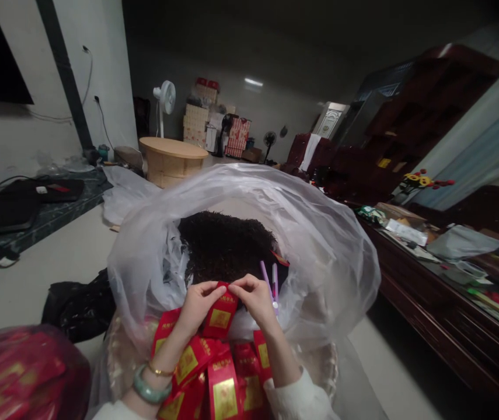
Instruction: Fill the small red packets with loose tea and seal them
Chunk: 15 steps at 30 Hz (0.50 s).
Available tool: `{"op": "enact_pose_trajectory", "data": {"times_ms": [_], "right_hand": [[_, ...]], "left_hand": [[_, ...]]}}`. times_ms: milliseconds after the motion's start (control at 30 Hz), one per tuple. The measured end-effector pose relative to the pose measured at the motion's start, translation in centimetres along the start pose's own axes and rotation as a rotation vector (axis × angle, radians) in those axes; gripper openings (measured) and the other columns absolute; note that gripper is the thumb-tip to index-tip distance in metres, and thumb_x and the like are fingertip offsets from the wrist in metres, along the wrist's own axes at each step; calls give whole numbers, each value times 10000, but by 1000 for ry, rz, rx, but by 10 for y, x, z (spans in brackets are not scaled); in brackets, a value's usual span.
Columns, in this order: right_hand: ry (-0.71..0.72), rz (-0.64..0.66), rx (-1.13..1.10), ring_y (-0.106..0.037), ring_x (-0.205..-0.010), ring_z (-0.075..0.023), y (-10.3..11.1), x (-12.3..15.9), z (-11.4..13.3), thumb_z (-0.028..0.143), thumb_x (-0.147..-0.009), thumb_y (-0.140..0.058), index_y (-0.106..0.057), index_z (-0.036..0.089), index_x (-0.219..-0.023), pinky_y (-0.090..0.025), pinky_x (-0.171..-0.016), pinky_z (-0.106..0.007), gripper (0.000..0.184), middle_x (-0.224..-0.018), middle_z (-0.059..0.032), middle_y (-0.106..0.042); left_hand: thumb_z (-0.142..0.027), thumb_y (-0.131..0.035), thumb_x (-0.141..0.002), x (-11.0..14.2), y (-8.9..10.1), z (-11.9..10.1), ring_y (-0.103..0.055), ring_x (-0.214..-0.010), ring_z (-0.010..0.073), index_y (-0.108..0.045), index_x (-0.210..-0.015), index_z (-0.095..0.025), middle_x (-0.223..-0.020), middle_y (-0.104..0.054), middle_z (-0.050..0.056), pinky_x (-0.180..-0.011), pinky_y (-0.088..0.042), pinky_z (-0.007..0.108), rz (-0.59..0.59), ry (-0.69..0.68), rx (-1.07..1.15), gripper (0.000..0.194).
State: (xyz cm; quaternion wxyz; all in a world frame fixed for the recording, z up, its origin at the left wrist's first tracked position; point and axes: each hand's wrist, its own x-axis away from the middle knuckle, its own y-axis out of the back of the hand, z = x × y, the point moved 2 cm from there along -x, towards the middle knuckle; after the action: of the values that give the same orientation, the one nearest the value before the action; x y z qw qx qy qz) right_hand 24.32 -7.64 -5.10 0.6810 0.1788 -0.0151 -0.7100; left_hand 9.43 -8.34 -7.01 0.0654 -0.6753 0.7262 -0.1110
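- Pinching a red packet (220, 319) by its top edge: left hand (200, 302) at one corner, right hand (253, 296) at the other, thumbs and forefingers closed on it, hands almost together.
- Packet hangs just below the fingertips, between the wrists, gold label toward the wearer; two-corner grip probably there to hold the mouth level and steady. Whether the mouth is open or sealed, cannot tell.
- More packets (225, 389) piled under and between the forearms, overlapping, at odd angles; looks like a loose heap within easy reach.
- Dark loose leaves (227, 242), tea-like, just beyond the fingers, inside a big clear plastic bag (337, 262); bag's sides spread wide, likely so both hands can get in.
- Purple-handled tool (275, 291) beside right hand, handles up, probably parked for a quick grab; working end hidden.
- Woven basket (330, 373) under bag and pile, rim showing both sides; seems to act as a catch-all base.
- Bag of red packets (25, 373) on the left, near the left forearm; black plastic bag (76, 303) behind it, crumpled.
- Farther out: round wooden table (173, 147) ahead, long dark table (433, 309) on the right, cluttered on top.
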Motion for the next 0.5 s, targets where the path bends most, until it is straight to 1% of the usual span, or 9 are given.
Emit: {"op": "enact_pose_trajectory", "data": {"times_ms": [100, 167, 300, 367, 433, 500], "right_hand": [[42, 30, 62, -549, -590, -125, 3, 0, 1, 297, -675, -708, -727, 191, -623, -423, -539, -229, 120, -613, -7, -618], [59, 73, 79, -543, -588, -125, 4, 0, 1, 294, -673, -715, -728, 190, -622, -413, -536, -229, 117, -607, -7, -612], [50, 177, 92, -516, -549, -116, 7, 0, 1, 343, -658, -749, -741, 193, -653, -383, -495, -225, 150, -583, 1, -600], [54, 199, 97, -522, -553, -116, 8, 1, 2, 364, -660, -754, -739, 194, -651, -385, -494, -222, 171, -584, 2, -602], [72, 198, 103, -539, -573, -121, 9, 2, 4, 372, -677, -744, -729, 192, -634, -403, -512, -224, 186, -595, -4, -610], [94, 184, 113, -549, -587, -126, 10, 2, 5, 376, -703, -722, -718, 190, -620, -416, -524, -227, 203, -603, -9, -612]], "left_hand": [[-387, -772, -560, -1, 4, -2, -626, -604, 178, -736, -695, -160, -688, -739, 32, -583, -485, 269, 37, 23, -49, 266], [-362, -764, -562, -2, 6, -3, -618, -594, 172, -736, -663, -163, -662, -732, 28, -583, -477, 263, 57, 26, -78, 225], [-350, -736, -592, -3, 8, -5, -589, -558, 159, -739, -653, -162, -598, -704, 17, -544, -434, 246, 118, 18, -165, 198], [-364, -732, -598, -3, 6, -5, -564, -536, 145, -721, -634, -161, -561, -672, 1, -512, -401, 233, 133, 23, -181, 207], [-396, -732, -605, 0, 4, -4, -539, -518, 125, -686, -614, -156, -538, -636, -16, -493, -377, 219, 134, 44, -129, 244], [-424, -742, -604, 3, 1, -2, -548, -532, 115, -675, -680, -150, -583, -643, -17, -508, -387, 210, 154, 80, -9, 292]]}}
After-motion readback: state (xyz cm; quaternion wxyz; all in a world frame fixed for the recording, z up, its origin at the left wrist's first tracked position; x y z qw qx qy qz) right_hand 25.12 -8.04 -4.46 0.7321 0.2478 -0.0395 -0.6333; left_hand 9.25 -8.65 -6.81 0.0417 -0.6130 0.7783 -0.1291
